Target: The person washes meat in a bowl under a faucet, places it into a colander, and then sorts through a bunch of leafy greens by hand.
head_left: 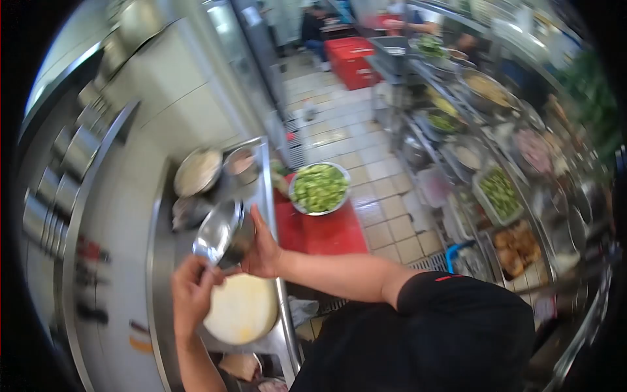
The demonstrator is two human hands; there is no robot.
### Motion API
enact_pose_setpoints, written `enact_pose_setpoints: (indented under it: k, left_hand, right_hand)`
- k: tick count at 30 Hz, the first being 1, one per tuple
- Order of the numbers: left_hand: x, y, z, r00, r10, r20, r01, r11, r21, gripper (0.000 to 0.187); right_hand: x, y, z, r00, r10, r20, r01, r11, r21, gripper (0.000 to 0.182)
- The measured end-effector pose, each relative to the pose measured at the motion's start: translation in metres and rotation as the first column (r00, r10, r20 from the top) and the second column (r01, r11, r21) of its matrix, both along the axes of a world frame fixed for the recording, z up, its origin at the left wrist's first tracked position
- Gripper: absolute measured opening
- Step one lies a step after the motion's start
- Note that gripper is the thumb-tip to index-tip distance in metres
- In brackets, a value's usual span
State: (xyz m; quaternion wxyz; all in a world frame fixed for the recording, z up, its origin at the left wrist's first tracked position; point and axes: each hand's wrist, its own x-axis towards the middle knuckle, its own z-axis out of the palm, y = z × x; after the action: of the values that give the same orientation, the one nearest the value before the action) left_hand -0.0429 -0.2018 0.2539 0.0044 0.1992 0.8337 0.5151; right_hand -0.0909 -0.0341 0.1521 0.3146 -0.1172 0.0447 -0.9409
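A shiny metal bowl (221,234) is tilted on its side above the steel counter (264,196). My right hand (262,247) grips its right side, fingers stretched along the outer wall. My left hand (194,287) is closed at the near rim; exactly what its fingertips pinch is blurred. Below both hands lies a thick, round, white cutting board (241,310). Behind the bowl on the counter stand a wide bowl of pale contents (198,172) and a smaller metal container (242,164).
A bowl of chopped green vegetables (320,189) rests on a red surface (326,235) right of the counter. Food trays fill the rack at right, including one with greens (499,194). Metal containers line the left wall shelf (104,150). Farther back are a red box (353,62) and other people.
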Motion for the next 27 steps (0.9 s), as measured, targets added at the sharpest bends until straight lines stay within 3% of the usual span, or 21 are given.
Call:
enact_pose_setpoints:
  k: [2,5,8,10,12,15,19,23,26,27]
  left_hand:
    - [-0.001,0.016,-0.019,0.983,-0.071,0.169,0.097,0.984,-0.151,0.004]
    - [-0.011,0.029,-0.032,0.949,-0.064,0.31,0.103,0.988,-0.113,0.005]
    - [-0.022,0.043,-0.06,0.962,-0.166,0.218,0.21,0.958,-0.195,0.008]
    - [-0.029,0.053,-0.082,0.929,-0.369,-0.034,0.321,0.847,-0.423,0.011]
    - [-0.016,0.079,-0.064,0.946,-0.321,0.044,0.315,0.877,-0.364,0.014]
    - [-0.012,0.098,-0.048,0.913,-0.397,-0.095,0.305,0.819,-0.487,0.017]
    - [-0.026,0.099,-0.061,0.857,-0.445,-0.26,0.291,0.834,-0.468,0.021]
    - [-0.009,0.115,-0.042,0.859,-0.503,-0.097,0.368,0.738,-0.565,0.027]
    - [-0.018,0.117,-0.054,0.792,-0.557,-0.252,0.317,0.726,-0.61,0.029]
    - [-0.023,0.117,-0.054,0.788,-0.584,-0.196,0.328,0.667,-0.669,0.024]
  right_hand:
    - [0.015,0.03,-0.027,0.994,-0.035,0.107,0.033,0.999,0.025,0.083]
    - [0.031,0.053,-0.074,0.984,-0.15,0.098,0.145,0.988,0.058,0.07]
    - [0.045,0.07,-0.091,0.968,-0.132,0.212,0.123,0.991,0.053,0.077]
    - [0.049,0.081,-0.085,0.958,-0.173,0.23,0.165,0.985,0.055,0.08]
    - [0.044,0.09,-0.088,0.949,-0.222,0.226,0.212,0.975,0.068,0.08]
    - [0.045,0.107,-0.081,0.915,-0.314,0.252,0.297,0.949,0.104,0.079]
    - [0.049,0.124,-0.071,0.917,-0.344,0.203,0.329,0.938,0.107,0.076]
    - [0.054,0.125,-0.067,0.879,-0.416,0.233,0.386,0.908,0.163,0.075]
    - [0.053,0.131,-0.077,0.903,-0.379,0.204,0.361,0.925,0.122,0.075]
    - [0.054,0.134,-0.076,0.914,-0.358,0.191,0.342,0.933,0.109,0.077]
